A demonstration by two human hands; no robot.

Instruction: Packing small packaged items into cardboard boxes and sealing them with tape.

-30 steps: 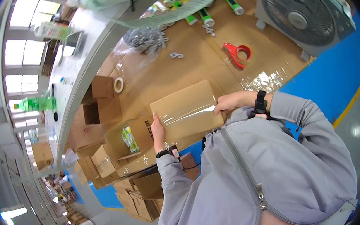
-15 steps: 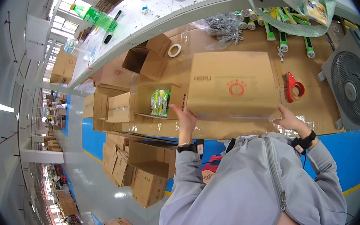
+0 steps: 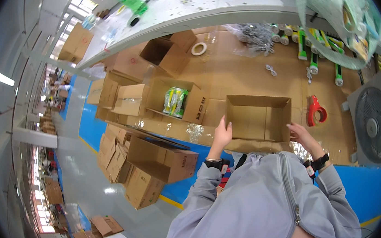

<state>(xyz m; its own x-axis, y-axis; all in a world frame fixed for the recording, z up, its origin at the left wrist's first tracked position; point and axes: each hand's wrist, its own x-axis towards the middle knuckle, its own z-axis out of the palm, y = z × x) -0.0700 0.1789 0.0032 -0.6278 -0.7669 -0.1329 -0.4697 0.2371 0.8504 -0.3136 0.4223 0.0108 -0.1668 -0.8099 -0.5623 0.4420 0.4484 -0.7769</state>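
An open cardboard box (image 3: 259, 120) rests on the cardboard-covered worktop in front of me, its mouth upward and its inner walls and bottom showing. My left hand (image 3: 221, 134) grips its left side near the front corner, thumb raised along the wall. At the right front corner, my right hand (image 3: 302, 135) holds the opposite side, with some fingers hidden. Just left stands another open box (image 3: 201, 106) holding green-and-yellow packets (image 3: 175, 102). A red tape dispenser (image 3: 315, 111) lies to the right of my box.
Several flashlights (image 3: 314, 64) and bagged grey cables (image 3: 256, 37) lie at the back under a white shelf (image 3: 180, 19). A fan (image 3: 373, 123) stands right. Tape roll (image 3: 199, 49), small white cable (image 3: 270, 69) and more boxes (image 3: 128, 100) lie leftward and behind.
The box in my hands has come down and tipped, so its open mouth now faces up rather than its printed closed side. A small white cable now shows behind it.
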